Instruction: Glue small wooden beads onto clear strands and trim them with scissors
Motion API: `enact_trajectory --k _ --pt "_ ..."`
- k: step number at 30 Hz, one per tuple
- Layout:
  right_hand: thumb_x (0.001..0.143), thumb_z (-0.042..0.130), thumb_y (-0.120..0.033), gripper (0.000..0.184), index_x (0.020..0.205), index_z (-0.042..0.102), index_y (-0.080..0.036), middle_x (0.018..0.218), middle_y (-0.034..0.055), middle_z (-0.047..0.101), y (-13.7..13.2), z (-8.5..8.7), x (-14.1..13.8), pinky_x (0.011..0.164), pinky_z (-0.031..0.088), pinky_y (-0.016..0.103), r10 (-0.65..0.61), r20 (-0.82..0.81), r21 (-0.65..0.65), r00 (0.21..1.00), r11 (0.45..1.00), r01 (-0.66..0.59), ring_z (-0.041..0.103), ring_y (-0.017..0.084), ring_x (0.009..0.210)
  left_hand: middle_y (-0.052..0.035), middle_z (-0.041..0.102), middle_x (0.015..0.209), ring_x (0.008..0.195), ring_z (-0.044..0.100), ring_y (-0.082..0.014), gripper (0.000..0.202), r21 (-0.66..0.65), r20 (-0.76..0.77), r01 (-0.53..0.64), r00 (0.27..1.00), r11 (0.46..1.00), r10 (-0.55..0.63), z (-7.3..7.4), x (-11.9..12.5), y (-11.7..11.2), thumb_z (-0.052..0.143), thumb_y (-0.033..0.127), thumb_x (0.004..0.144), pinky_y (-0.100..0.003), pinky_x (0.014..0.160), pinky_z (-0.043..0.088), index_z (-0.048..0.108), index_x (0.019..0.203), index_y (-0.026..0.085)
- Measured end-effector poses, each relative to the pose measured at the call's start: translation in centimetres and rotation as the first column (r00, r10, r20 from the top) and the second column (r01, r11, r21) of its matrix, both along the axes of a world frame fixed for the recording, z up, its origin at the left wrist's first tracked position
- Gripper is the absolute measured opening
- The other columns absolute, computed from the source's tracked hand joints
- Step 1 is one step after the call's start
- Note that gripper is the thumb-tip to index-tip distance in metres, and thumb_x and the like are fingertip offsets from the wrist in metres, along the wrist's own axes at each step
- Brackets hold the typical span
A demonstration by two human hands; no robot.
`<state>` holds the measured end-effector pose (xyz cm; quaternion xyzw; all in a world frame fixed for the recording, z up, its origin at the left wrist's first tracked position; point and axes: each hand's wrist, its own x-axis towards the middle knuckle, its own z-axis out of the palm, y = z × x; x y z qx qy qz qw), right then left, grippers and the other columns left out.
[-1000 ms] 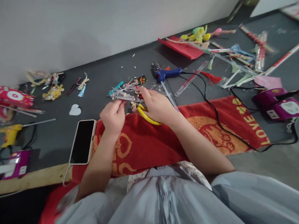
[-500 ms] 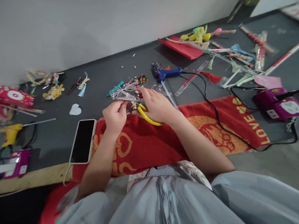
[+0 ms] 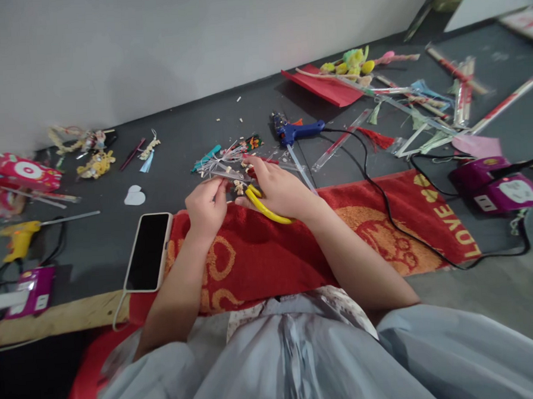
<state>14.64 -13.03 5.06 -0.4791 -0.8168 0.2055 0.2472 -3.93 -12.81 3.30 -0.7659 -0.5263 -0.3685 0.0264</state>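
Note:
My right hand (image 3: 280,190) is closed around a pair of scissors with yellow handles (image 3: 273,216). The metal blades point left, toward my left hand (image 3: 208,204). Thumb and forefinger of that hand are pinched together; what sits between them is too small to make out. A small beige piece (image 3: 239,187) shows in the gap between the hands, beside the blades. Just beyond lies a bunch of thin white strings (image 3: 222,160) with a teal pen-like stick (image 3: 208,157). A red towel (image 3: 269,259) is spread under both wrists.
A blue glue gun (image 3: 301,130) with a black cable lies behind my right hand. To the left are a phone (image 3: 148,253), a white paper heart (image 3: 134,195) and a yellow glue gun (image 3: 21,239). Red paper (image 3: 323,86), wrapped sticks and a purple power socket (image 3: 500,184) fill the right.
My left hand has shifted very slightly to the right, toward the scissors. The right hand keeps its hold on them, nearly still.

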Motion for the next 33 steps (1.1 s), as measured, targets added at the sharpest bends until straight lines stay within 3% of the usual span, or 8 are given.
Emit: enact_trajectory --k 5,16,18,21,23,27,31,33 --pt "0.085 0.048 -0.058 0.067 0.130 0.039 -0.010 0.121 0.0203 0.062 0.1 -0.1 0.0 0.089 0.047 0.043 0.001 -0.032 -0.015 0.999 1.000 -0.002 0.061 0.031 0.109 -0.0050 0.073 0.075 0.072 0.066 -0.0151 0.028 0.055 -0.011 -0.015 1.000 0.998 0.016 -0.4 -0.3 0.1 0.047 0.027 0.088 -0.026 0.069 0.049 0.071 0.079 0.018" --pt "0.087 0.044 -0.040 0.057 0.136 0.038 -0.011 0.109 0.0155 0.070 -0.4 0.9 -0.4 0.069 0.047 0.033 -0.101 0.183 -0.062 0.978 0.991 0.115 0.068 0.028 0.087 -0.0052 0.072 0.077 0.073 0.067 -0.0156 0.028 0.002 0.081 -0.027 0.996 1.000 0.027 -0.3 0.1 -0.1 0.048 0.034 0.090 -0.028 0.073 0.051 0.070 0.087 0.017" --pt "0.087 0.044 -0.042 0.057 0.135 0.038 -0.012 0.106 0.0145 0.071 -0.2 0.7 -0.5 0.069 0.047 0.034 -0.130 0.143 -0.068 0.981 0.988 0.141 0.068 0.028 0.086 -0.0076 0.072 0.093 0.086 0.068 -0.0172 0.033 -0.029 0.193 -0.016 0.981 0.999 0.021 -0.5 0.3 0.0 0.050 0.043 0.089 -0.031 0.082 0.052 0.065 0.103 0.017" --pt "0.087 0.044 -0.046 0.053 0.130 0.041 -0.015 0.095 0.0109 0.073 0.1 0.4 -0.7 0.070 0.047 0.036 -0.213 0.001 -0.109 0.977 0.971 0.212 0.068 0.027 0.081 -0.0115 0.062 0.120 0.106 0.064 -0.0199 0.058 -0.052 0.409 0.088 0.911 0.995 -0.060 -1.3 0.5 0.2 0.053 0.055 0.085 -0.034 0.091 0.051 0.043 0.132 0.021" --pt "0.087 0.043 -0.048 0.048 0.125 0.043 -0.017 0.088 0.0076 0.073 0.3 0.3 -0.9 0.071 0.046 0.036 -0.269 -0.129 -0.159 0.955 0.956 0.248 0.067 0.026 0.078 -0.0116 0.054 0.129 0.113 0.060 -0.0205 0.060 -0.053 0.568 0.150 0.818 0.987 -0.094 -2.0 0.9 0.3 0.052 0.058 0.085 -0.035 0.090 0.052 0.035 0.134 0.028" --pt "0.087 0.041 -0.049 0.044 0.119 0.040 -0.019 0.076 0.0030 0.069 0.1 0.3 -1.5 0.070 0.046 0.035 -0.275 -0.347 -0.287 0.897 0.941 0.178 0.066 0.023 0.073 -0.0108 0.051 0.132 0.121 0.054 -0.0225 0.055 -0.085 0.739 0.301 0.659 0.950 -0.143 -3.3 2.3 -0.5 0.053 0.060 0.083 -0.039 0.098 0.047 0.042 0.127 0.029" --pt "0.084 0.044 -0.051 0.043 0.114 0.039 -0.021 0.081 0.0032 0.069 -0.4 0.0 -2.4 0.071 0.045 0.035 -0.261 -0.450 -0.344 0.854 0.933 0.104 0.065 0.021 0.071 -0.0159 0.033 0.149 0.140 0.035 -0.0309 0.095 -0.182 0.677 0.477 0.695 0.860 -0.242 -4.0 3.7 -2.4 0.067 0.069 0.065 -0.048 0.114 0.033 0.028 0.140 0.026" --pt "0.083 0.045 -0.051 0.041 0.111 0.039 -0.022 0.083 0.0031 0.069 -0.6 -0.2 -2.8 0.072 0.045 0.035 -0.246 -0.460 -0.341 0.853 0.936 0.086 0.065 0.021 0.071 -0.0188 0.028 0.149 0.143 0.026 -0.0356 0.115 -0.242 0.609 0.463 0.756 0.853 -0.238 -4.1 4.0 -3.1 0.074 0.070 0.052 -0.053 0.117 0.027 0.021 0.143 0.023"
